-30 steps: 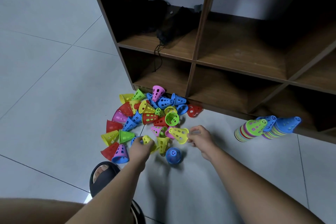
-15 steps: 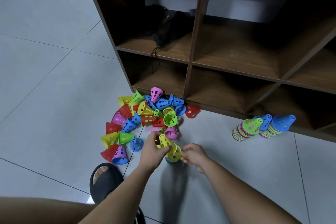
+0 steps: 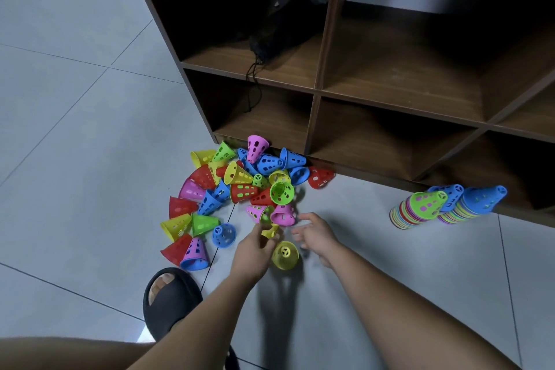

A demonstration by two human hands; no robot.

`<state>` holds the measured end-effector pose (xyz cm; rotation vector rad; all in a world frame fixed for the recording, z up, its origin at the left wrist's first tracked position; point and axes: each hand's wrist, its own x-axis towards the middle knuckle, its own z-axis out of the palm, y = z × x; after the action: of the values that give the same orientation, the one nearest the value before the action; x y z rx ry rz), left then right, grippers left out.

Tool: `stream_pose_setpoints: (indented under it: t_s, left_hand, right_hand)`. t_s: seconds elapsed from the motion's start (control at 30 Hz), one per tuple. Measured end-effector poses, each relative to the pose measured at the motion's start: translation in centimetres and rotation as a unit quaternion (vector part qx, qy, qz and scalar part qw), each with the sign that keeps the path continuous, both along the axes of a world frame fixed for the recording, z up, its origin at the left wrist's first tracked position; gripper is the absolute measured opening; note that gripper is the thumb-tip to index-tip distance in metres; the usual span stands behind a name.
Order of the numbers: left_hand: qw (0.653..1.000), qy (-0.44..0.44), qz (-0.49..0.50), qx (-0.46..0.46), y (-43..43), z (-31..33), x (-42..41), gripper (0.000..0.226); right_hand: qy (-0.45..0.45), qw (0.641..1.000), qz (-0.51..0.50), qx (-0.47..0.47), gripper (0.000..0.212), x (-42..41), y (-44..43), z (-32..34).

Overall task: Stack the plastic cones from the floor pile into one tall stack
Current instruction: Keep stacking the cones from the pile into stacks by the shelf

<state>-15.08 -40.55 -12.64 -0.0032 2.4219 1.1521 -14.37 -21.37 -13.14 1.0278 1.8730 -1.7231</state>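
A pile of coloured perforated plastic cones (image 3: 240, 186) lies on the floor against the shelf's foot. My left hand (image 3: 253, 251) grips a short stack of yellow cones (image 3: 285, 254), whose narrow top faces the camera. My right hand (image 3: 315, 234) hovers just right of it with its fingers spread, holding nothing; its fingertips are close to a pink cone (image 3: 282, 215) at the pile's near edge. Further right, three tilted stacks of cones stand together: a green-topped stack (image 3: 420, 207) and two blue-topped stacks (image 3: 480, 200).
A dark wooden cubby shelf (image 3: 318, 93) rises directly behind the pile, with a black bag and cord in one compartment. My foot in a black slipper (image 3: 171, 297) is planted near the pile's front. Pale floor tiles (image 3: 75, 129) extend to the left.
My right hand has let go of the yellow cone it brought to the left hand's stack and moved up-right, fingers now spread near the pink cone. My left hand still holds the yellow cones.
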Motion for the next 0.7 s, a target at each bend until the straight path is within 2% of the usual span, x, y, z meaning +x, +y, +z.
stream_pose_setpoints:
  t_s: [0.17, 0.27, 0.4, 0.5, 0.63, 0.7]
  left_hand:
    - [0.996, -0.04, -0.051, -0.059, -0.8, -1.3, -1.7, 0.05]
    - [0.992, -0.06, -0.085, -0.072, -1.1, -1.9, -1.9, 0.053]
    - [0.994, -0.055, -0.04, -0.089, -1.4, -2.8, -1.7, 0.035]
    - [0.99, -0.061, 0.0, -0.123, -1.7, -3.3, -1.7, 0.025]
    - [0.983, -0.069, 0.031, -0.169, -2.2, -2.9, -1.4, 0.029]
    - [0.979, -0.068, 0.032, -0.192, -2.6, -2.8, -1.2, 0.029]
  right_hand:
    - [0.01, 0.998, 0.018, -0.066, 0.056, -2.0, -1.0, -0.8]
    - [0.002, 0.996, 0.026, -0.09, 0.066, -2.5, -1.4, -1.5]
    - [-0.003, 0.995, 0.004, -0.104, 0.058, -2.7, -1.2, -2.2]
    - [-0.006, 0.997, -0.02, -0.079, 0.047, -2.7, -0.6, -2.5]
    - [-0.012, 0.998, -0.058, -0.031, 0.021, -2.3, 0.4, -3.0]
    - [-0.003, 0.998, -0.065, 0.023, 0.012, -1.9, 1.0, -3.7]
